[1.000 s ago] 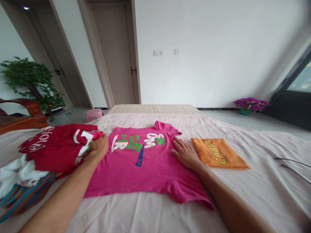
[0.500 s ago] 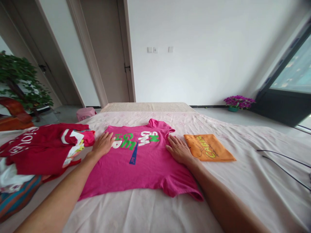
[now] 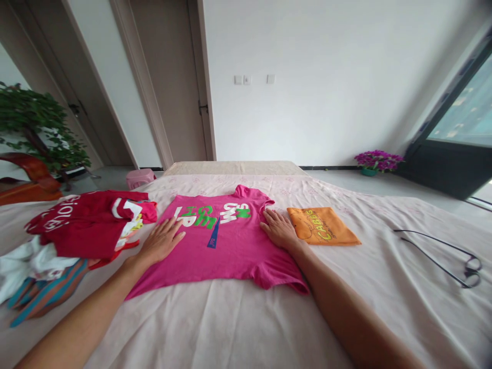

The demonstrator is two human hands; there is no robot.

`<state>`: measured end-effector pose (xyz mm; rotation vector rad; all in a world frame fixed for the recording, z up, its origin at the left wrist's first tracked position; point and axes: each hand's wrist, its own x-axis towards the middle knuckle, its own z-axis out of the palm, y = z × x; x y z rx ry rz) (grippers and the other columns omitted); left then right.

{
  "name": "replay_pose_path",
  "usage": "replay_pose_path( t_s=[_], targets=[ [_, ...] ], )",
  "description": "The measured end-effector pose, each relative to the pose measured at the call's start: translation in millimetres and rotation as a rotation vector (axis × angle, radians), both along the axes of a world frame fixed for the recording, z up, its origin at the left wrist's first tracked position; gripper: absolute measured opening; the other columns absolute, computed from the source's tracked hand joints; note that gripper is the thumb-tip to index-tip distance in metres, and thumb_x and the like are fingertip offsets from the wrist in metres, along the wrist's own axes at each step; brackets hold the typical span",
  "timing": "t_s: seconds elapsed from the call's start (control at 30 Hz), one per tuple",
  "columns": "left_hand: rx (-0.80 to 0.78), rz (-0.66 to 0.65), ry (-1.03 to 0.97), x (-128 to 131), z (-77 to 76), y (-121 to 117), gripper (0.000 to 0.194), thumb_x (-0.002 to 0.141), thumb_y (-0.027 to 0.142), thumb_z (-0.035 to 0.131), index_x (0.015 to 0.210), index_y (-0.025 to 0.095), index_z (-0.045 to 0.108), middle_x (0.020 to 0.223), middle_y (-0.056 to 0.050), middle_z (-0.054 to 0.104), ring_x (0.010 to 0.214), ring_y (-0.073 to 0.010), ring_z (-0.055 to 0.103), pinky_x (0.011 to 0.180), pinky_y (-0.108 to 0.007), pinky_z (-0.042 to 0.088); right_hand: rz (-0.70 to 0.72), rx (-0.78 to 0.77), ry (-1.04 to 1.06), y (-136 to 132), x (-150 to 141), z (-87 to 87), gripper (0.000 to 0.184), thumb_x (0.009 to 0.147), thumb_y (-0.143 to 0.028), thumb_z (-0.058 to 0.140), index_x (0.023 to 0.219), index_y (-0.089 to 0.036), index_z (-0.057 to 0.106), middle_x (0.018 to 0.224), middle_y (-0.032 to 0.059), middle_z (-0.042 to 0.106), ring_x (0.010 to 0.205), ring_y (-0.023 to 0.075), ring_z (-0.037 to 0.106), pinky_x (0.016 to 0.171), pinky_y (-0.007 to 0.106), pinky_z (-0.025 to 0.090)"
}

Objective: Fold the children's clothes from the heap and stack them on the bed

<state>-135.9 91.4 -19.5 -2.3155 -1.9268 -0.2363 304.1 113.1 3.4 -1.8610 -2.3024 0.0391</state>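
Lying spread out in the centre of the frame is a magenta short-sleeved cloth T-shirt (image 3: 230,261) with white, green and blue printing, its sleeves toward the right and its hem toward the left. The left hand (image 3: 163,241) rests palm down on its left part, fingers extended and slightly spread, pinching nothing. The right hand (image 3: 280,229) lies flat at the shirt's right edge between the two sleeves, fingers straight and close together, likewise gripping nothing.

Just beyond the right hand, right of centre, sits a flat, folded orange cloth garment (image 3: 323,226) with yellow lettering. Dark-framed eyeglasses (image 3: 468,271) lie at the far right, temples open. At the left of the frame, a rumpled red garment with white lettering (image 3: 86,228) tops a heap that includes a blue-and-brown striped garment (image 3: 54,292). A pale pink, wrinkled cloth cover (image 3: 215,333) lies beneath everything.
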Motion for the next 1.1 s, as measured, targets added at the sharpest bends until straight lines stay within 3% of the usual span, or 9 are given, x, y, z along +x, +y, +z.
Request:
replay_pose_path(
  t_s=[0.13, 0.3, 0.4, 0.5, 0.6, 0.7, 0.9, 1.03, 1.1],
  targets=[
    [-0.021, 0.060, 0.065, -1, 6.9, -9, 0.059, 0.098, 0.043, 0.033, 0.151, 0.020, 0.036, 0.157, -0.014, 0.037, 0.146, -0.0283, 0.032, 0.117, -0.049, 0.027, -0.001, 0.001, 0.005, -2, 0, 2.3, 0.064, 0.100, -0.055, 0.026, 0.155, -0.022, 0.031, 0.162, 0.0043, 0.026, 0.147, 0.0267, 0.024, 0.118, 0.046, 0.022],
    [-0.077, 0.172, 0.071, 33, 32.7, -14, 0.051, 0.094, 0.029, 0.040, 0.140, 0.011, 0.051, 0.142, -0.023, 0.053, 0.134, -0.0338, 0.049, 0.112, -0.054, 0.032, -0.007, 0.003, 0.002, -6, -3, 6.7, 0.063, 0.100, -0.053, 0.028, 0.154, -0.020, 0.032, 0.162, 0.0057, 0.028, 0.147, 0.0269, 0.025, 0.118, 0.046, 0.022],
    [-0.079, 0.060, 0.041, 71, 47.1, -5, 0.045, 0.092, 0.026, 0.042, 0.131, 0.009, 0.059, 0.140, -0.021, 0.056, 0.133, -0.0301, 0.051, 0.113, -0.046, 0.033, -0.004, 0.019, 0.006, -8, -4, 7.6, 0.062, 0.100, -0.052, 0.029, 0.153, -0.020, 0.033, 0.161, 0.0058, 0.029, 0.146, 0.0273, 0.027, 0.118, 0.046, 0.022],
    [-0.055, -0.066, -0.004, 121, 52.5, 7, 0.049, 0.098, 0.034, 0.034, 0.137, 0.013, 0.054, 0.146, -0.015, 0.052, 0.138, -0.0237, 0.046, 0.115, -0.038, 0.033, -0.001, 0.026, 0.010, -8, -4, 7.3, 0.062, 0.100, -0.052, 0.029, 0.153, -0.020, 0.034, 0.160, 0.0057, 0.031, 0.146, 0.0271, 0.027, 0.118, 0.045, 0.022],
    [-0.018, -0.207, -0.056, 166, 46.9, 12, 0.055, 0.100, 0.042, 0.030, 0.148, 0.018, 0.041, 0.155, -0.011, 0.042, 0.145, -0.0212, 0.036, 0.119, -0.037, 0.028, -0.003, 0.016, 0.010, -7, -2, 6.6, 0.062, 0.100, -0.052, 0.029, 0.154, -0.021, 0.033, 0.161, 0.0055, 0.029, 0.146, 0.0267, 0.026, 0.118, 0.045, 0.021],
    [-0.012, -0.310, -0.099, 192, 34.2, 11, 0.059, 0.099, 0.047, 0.033, 0.150, 0.018, 0.039, 0.159, -0.012, 0.035, 0.148, -0.0258, 0.029, 0.121, -0.045, 0.024, 0.001, 0.017, 0.014, -6, 0, 6.1, 0.061, 0.100, -0.051, 0.029, 0.154, -0.022, 0.032, 0.161, 0.0059, 0.029, 0.146, 0.0263, 0.027, 0.117, 0.044, 0.021],
    [-0.032, -0.334, -0.114, 187, 16.0, 8, 0.060, 0.097, 0.051, 0.036, 0.149, 0.022, 0.042, 0.159, -0.013, 0.034, 0.148, -0.0309, 0.027, 0.119, -0.054, 0.025, 0.003, 0.026, 0.027, -8, -2, 7.3, 0.061, 0.100, -0.050, 0.033, 0.154, -0.021, 0.032, 0.160, 0.0078, 0.032, 0.145, 0.0274, 0.030, 0.116, 0.046, 0.025],
    [-0.007, -0.358, -0.105, 161, 11.1, 1, 0.060, 0.097, 0.052, 0.036, 0.151, 0.025, 0.039, 0.159, -0.010, 0.035, 0.149, -0.0278, 0.027, 0.119, -0.052, 0.025, -0.027, 0.145, 0.021, -14, -3, 12.2, 0.058, 0.098, -0.045, 0.042, 0.152, -0.023, 0.036, 0.162, 0.0084, 0.026, 0.145, 0.0283, 0.028, 0.117, 0.048, 0.022],
    [-0.004, -0.325, -0.093, 140, 8.2, -6, 0.061, 0.096, 0.053, 0.037, 0.150, 0.025, 0.040, 0.159, -0.011, 0.034, 0.148, -0.0275, 0.028, 0.119, -0.051, 0.025, 0.044, 0.226, 0.011, -16, -3, 15.4, 0.056, 0.098, -0.041, 0.045, 0.150, -0.024, 0.039, 0.163, 0.0067, 0.023, 0.148, 0.0278, 0.022, 0.120, 0.048, 0.016]
  ],
)
